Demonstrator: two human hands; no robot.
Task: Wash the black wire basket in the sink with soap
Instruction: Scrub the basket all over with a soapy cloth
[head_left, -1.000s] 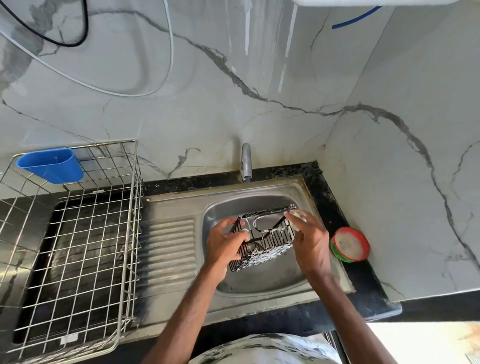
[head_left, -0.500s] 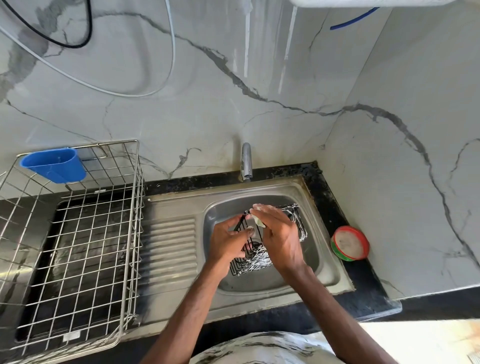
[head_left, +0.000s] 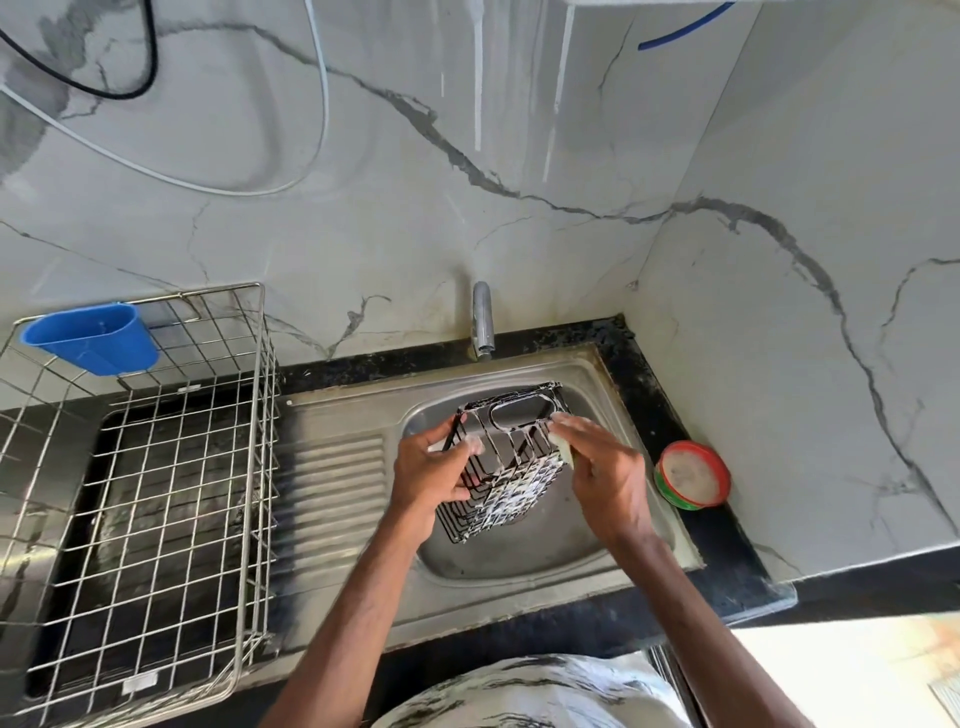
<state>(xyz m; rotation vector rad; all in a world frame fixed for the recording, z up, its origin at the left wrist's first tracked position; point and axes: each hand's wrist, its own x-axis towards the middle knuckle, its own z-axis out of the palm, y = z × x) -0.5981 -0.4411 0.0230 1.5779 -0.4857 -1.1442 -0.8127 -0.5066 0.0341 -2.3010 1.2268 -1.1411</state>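
The black wire basket (head_left: 511, 460), streaked with white soap foam, is held tilted over the steel sink bowl (head_left: 519, 551). My left hand (head_left: 428, 475) grips its left side, thumb on the wires. At the basket's right side my right hand (head_left: 605, 470) pinches a pale scrub sponge (head_left: 563, 449) and presses it against the wires. Foam covers my fingers. The tap (head_left: 483, 322) stands behind the bowl; no water stream is visible.
A round red-rimmed tub of soap paste (head_left: 693, 475) sits on the black counter right of the sink. A steel wire dish rack (head_left: 140, 499) with a blue plastic cup (head_left: 91, 338) fills the left. The ribbed drainboard (head_left: 332, 488) lies between rack and bowl.
My right hand with the sponge moved from the basket's middle back to its right side. The basket turned in my left hand, its handle side now facing up and back.
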